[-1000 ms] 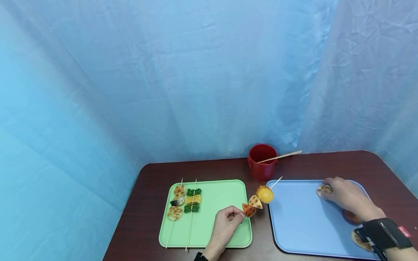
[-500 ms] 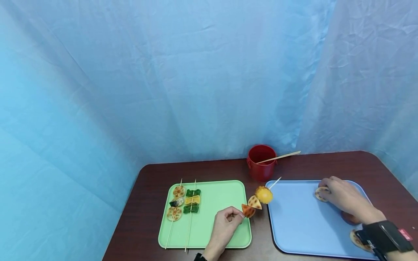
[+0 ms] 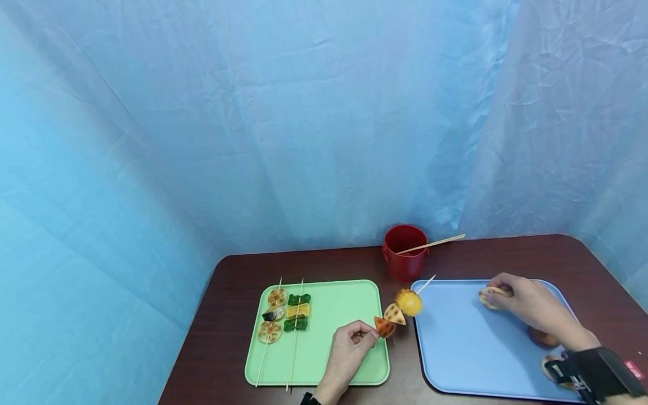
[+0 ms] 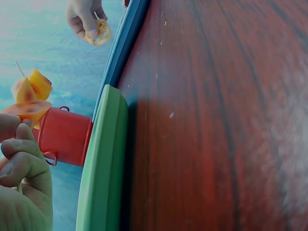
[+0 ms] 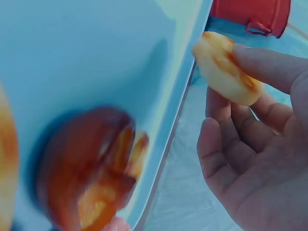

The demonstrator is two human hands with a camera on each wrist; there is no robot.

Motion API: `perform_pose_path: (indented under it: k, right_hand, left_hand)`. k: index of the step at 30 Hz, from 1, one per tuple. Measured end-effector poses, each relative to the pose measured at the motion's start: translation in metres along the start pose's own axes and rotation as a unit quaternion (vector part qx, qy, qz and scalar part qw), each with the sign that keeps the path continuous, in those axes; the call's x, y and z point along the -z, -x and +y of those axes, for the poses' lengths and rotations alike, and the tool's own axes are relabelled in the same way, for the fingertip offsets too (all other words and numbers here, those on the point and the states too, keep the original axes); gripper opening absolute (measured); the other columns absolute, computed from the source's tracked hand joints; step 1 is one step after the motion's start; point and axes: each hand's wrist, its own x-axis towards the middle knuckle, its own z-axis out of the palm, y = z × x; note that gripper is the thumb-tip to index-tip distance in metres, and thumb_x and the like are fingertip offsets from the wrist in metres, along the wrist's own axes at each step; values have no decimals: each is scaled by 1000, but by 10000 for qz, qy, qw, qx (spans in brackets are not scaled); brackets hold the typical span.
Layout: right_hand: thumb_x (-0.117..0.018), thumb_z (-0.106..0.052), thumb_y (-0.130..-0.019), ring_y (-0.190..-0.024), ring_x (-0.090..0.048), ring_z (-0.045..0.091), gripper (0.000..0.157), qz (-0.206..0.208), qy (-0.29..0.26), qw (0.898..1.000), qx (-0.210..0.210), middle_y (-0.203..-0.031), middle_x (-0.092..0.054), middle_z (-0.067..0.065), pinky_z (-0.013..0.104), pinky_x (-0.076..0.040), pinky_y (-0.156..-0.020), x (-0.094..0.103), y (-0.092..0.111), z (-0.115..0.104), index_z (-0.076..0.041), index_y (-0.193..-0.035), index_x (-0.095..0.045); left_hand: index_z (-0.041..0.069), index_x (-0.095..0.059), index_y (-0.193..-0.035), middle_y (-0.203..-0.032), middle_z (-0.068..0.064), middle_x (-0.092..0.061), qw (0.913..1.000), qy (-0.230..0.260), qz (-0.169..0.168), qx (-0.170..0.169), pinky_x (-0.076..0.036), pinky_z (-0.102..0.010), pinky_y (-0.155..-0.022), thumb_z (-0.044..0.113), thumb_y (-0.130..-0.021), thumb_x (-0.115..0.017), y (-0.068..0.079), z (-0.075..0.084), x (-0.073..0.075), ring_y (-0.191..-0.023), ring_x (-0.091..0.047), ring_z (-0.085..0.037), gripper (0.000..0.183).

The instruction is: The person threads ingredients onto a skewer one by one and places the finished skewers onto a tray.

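Observation:
My left hand point(image 3: 349, 351) pinches the lower end of a skewer point(image 3: 427, 284) over the green tray's right side. Threaded on it are a reddish wedge point(image 3: 385, 327), a tan spotted wedge point(image 3: 394, 314) and a bumpy yellow piece point(image 3: 409, 302); its pointed end sticks out beyond. Above the blue tray, my right hand point(image 3: 539, 309) holds a lotus root slice point(image 5: 221, 70) between thumb and fingers. The slice's holes show in the left wrist view, where the right hand point(image 4: 84, 17) is at the top.
Two filled skewers point(image 3: 295, 349) lie on the green tray point(image 3: 339, 298). On the blue tray point(image 3: 455, 349), a brown rounded piece point(image 5: 82, 159) and another pale slice point(image 3: 549, 368) sit under the right forearm. A red bucket point(image 3: 405, 264) with thin sticks point(image 3: 440, 242) stands behind.
My right hand has picked up the lotus root slice and moved slightly left and upward with it. My left hand and its skewer stay nearly still.

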Motion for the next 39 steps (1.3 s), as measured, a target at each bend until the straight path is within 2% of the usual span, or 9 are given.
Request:
perform_pose_path:
  k: [8,11,15,21,26,30,33,39]
  right_hand:
    - [-60,-48,-90,-80,-61,18,48,441,-874,9946,-338,-94,-66,8,31,-48,-63,2,0,-15,-4,-110,-62]
    - [-56,-49,-92,-86,-64,18,52,456,-1361,9879,-591,-101,-67,12,32,-51,-67,3,0,-23,-3,-115,-58]
    - [-55,-51,-92,-83,-65,10,59,480,-1904,9762,-923,-106,-67,16,31,-54,-70,2,0,-32,2,-119,-55]
    - [-55,-53,-91,-81,-65,6,65,482,-2270,9661,-1129,-109,-65,18,30,-55,-71,-1,-4,-38,3,-122,-53]
    - [-54,-53,-92,-83,-64,8,69,384,-2802,9499,-1331,-113,-63,18,31,-55,-74,-4,-7,-42,5,-128,-48]
    - [-55,-51,-92,-85,-63,7,68,365,-3337,9313,-1417,-109,-63,10,30,-55,-76,-9,-10,-47,5,-130,-46]
    - [-57,-50,-91,-86,-64,6,69,397,-3586,9211,-1464,-109,-63,8,30,-55,-77,-12,-11,-51,5,-130,-45]
    - [-57,-50,-91,-88,-64,7,70,391,-3810,9118,-1478,-114,-61,10,29,-54,-79,-14,-12,-59,4,-132,-43]
  left_hand:
    - [12,-74,-83,-78,-17,-69,10000,32,5,65,-29,-18,-46,19,-83,-69,1,0,0,-46,-35,-4,9]
    - [13,-74,-83,-78,-15,-69,10000,31,10,78,-29,-18,-46,19,-84,-69,1,-1,0,-46,-36,-4,8]
    - [12,-74,-83,-77,-12,-69,10000,29,17,76,-30,-18,-47,20,-83,-69,0,-1,-1,-47,-37,-4,9]
    - [12,-74,-83,-78,-16,-69,10000,19,-17,79,-29,-19,-46,21,-84,-69,0,0,-1,-46,-37,-5,11]
    - [11,-74,-82,-77,-16,-69,10000,-1,-8,65,-30,-19,-47,20,-83,-69,0,1,-3,-47,-38,-5,11]
    - [12,-74,-82,-75,-14,-68,9999,-77,-60,69,-30,-18,-47,16,-83,-67,2,1,-4,-47,-36,-4,8]
    - [12,-74,-82,-74,-11,-68,9998,-126,-112,63,-30,-18,-47,14,-82,-67,4,1,-5,-47,-35,-4,8]
    - [11,-74,-83,-69,-2,-66,9998,-136,-133,79,-31,-19,-47,15,-80,-67,5,2,-6,-47,-36,-4,8]
